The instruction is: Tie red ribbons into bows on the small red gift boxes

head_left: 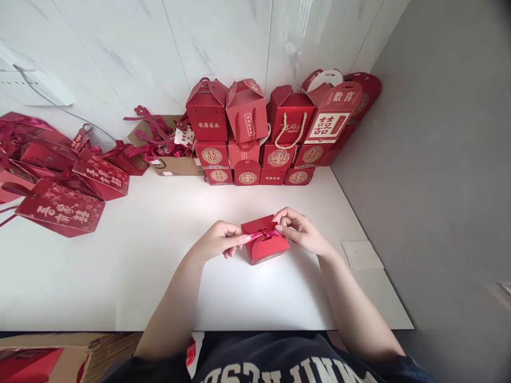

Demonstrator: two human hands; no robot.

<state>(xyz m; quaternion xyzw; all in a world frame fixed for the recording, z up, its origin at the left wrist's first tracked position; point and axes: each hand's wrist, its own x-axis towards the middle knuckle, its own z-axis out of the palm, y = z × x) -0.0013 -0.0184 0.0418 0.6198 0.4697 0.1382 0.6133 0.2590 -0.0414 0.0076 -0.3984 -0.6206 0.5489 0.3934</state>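
A small red gift box (269, 248) stands on the white table in front of me, its top flaps folded together. Through slots in the top runs a pink-red ribbon (265, 233), crossed or knotted at the middle. My left hand (221, 240) pinches one end of the ribbon between thumb and fingers at the box's left side. On the opposite side my right hand (298, 229) pinches the other end, with its fingertips close to the box's upper right corner. The ribbon's tips are partly hidden by my fingers.
Several red gift boxes (247, 173) are stacked against the tiled wall. Left of them sits a cardboard box (179, 166) of ribbons and tags. More red boxes (64, 207) lie at the far left. A grey partition (419, 159) borders the table's right side; an open carton (72, 343) is below the front edge.
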